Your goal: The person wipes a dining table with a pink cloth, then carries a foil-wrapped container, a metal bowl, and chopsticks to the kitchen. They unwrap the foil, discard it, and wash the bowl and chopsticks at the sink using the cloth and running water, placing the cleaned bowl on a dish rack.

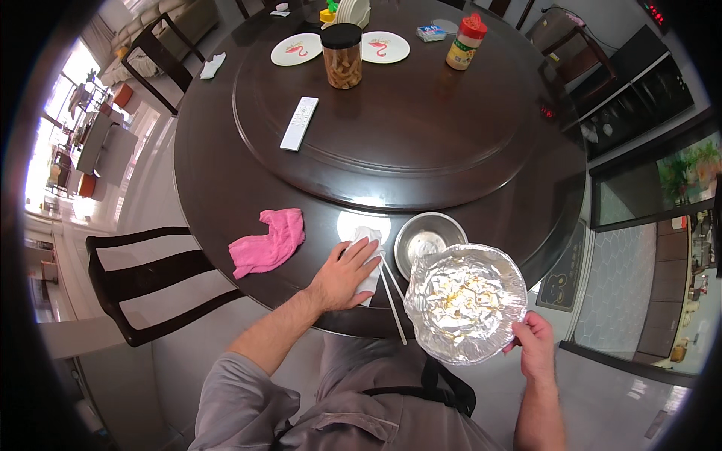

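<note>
My left hand [347,276] rests on a white paper tissue [368,234] on the dark round table, its fingers spread over it. Two white chopsticks [391,299] lie just right of the tissue, their near ends at the table's edge. With my right hand [528,337] I grip the rim of a crumpled round foil tray [467,301], stained yellow inside and tilted towards me. Behind the tray a stainless steel bowl [430,237] stands on the table, partly covered by it. A pink cloth [271,242] lies to the left of my left hand.
On the raised turntable [395,135] are a white remote control [299,124], a black-lidded jar [343,59], flamingo plates [385,47] and a red-capped container [466,45]. Another tissue [212,66] lies at the far left edge. A dark wooden chair [163,276] stands at the left.
</note>
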`<state>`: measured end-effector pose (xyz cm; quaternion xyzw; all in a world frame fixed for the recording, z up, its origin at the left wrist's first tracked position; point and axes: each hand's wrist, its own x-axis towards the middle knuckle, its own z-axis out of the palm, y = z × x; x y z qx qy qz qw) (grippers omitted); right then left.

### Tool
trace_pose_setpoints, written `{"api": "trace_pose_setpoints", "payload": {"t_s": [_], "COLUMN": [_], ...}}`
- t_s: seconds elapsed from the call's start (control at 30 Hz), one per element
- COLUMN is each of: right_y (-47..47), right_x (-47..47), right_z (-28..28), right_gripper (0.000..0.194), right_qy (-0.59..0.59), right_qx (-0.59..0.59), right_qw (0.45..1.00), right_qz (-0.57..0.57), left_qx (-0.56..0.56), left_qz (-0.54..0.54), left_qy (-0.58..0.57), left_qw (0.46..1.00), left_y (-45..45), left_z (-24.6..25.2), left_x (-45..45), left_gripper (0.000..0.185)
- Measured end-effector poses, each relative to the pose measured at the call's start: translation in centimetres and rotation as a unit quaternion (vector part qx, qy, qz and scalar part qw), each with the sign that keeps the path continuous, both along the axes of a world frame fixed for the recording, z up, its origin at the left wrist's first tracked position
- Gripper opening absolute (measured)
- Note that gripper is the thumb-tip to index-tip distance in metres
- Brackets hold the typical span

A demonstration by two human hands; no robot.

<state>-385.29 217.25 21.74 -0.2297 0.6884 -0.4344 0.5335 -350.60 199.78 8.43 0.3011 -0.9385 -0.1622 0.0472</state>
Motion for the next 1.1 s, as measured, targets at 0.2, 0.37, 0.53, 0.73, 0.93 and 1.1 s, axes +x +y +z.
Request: {"api": "trace_pose_setpoints", "payload": {"t_s": [0.2, 0.37, 0.53, 0.73, 0.93, 1.1], "right_y": [-2.4, -4.2, -5.0, -6.1, -7.5, -8.6], "right_x": [0.8, 0.7, 0.8, 1.2, 1.7, 2.0], "right_z": [0.2, 0.6, 0.9, 1.1, 1.4, 2.8], "right_gripper": [0.010, 0.011, 0.011, 0.009, 0.012, 0.014], "right_qy": [0.004, 0.011, 0.008, -0.014, -0.008, -0.005], "right_qx": [-0.027, -0.039, -0.031, -0.044, -0.039, -0.047], "right_qw": [1.000, 0.999, 0.999, 0.998, 0.997, 0.994], "right_qz": [0.011, 0.016, 0.010, 0.035, 0.063, 0.094], "left_qx": [-0.040, -0.058, -0.081, -0.045, -0.039, -0.048], "left_qz": [0.071, 0.133, 0.199, 0.220, 0.211, 0.188], "left_qy": [0.031, 0.070, 0.140, 0.110, 0.041, -0.011], "left_qw": [0.996, 0.987, 0.967, 0.968, 0.976, 0.981], "left_y": [-0.2, -0.9, -0.8, -0.6, 0.9, 3.5], "left_z": [-0.3, -2.4, -2.8, -2.0, 0.8, 3.2], "left_x": [-0.8, -0.9, -0.6, -0.6, -0.1, 0.4], "left_gripper": [0.074, 0.064, 0.038, 0.028, 0.024, 0.024]}}
